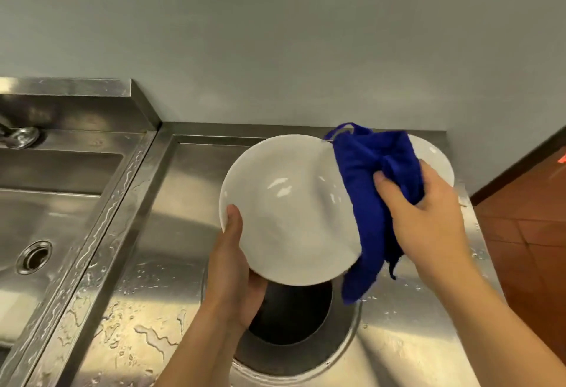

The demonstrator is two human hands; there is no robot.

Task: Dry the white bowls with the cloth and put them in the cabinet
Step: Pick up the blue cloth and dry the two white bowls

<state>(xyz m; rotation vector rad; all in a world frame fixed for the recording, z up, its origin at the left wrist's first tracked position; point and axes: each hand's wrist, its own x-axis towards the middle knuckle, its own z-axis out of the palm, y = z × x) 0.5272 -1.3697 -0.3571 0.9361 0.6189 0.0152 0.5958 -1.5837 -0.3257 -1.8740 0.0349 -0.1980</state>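
Note:
My left hand [234, 267] grips a white bowl [281, 209] by its lower left rim, thumb on the inside, and holds it tilted toward me above the steel counter. My right hand [428, 212] is closed on a bunched blue cloth [370, 190], which lies against the bowl's right rim and hangs down past it. A second white bowl [436, 156] rests on the counter behind the cloth, mostly hidden by it and by my right hand.
The wet steel counter [171, 202] has a round dark waste hole [291, 313] right under the held bowl. A steel sink basin [46, 218] with a drain lies to the left. A grey wall runs behind; red floor tiles [526, 227] show past the counter's right edge.

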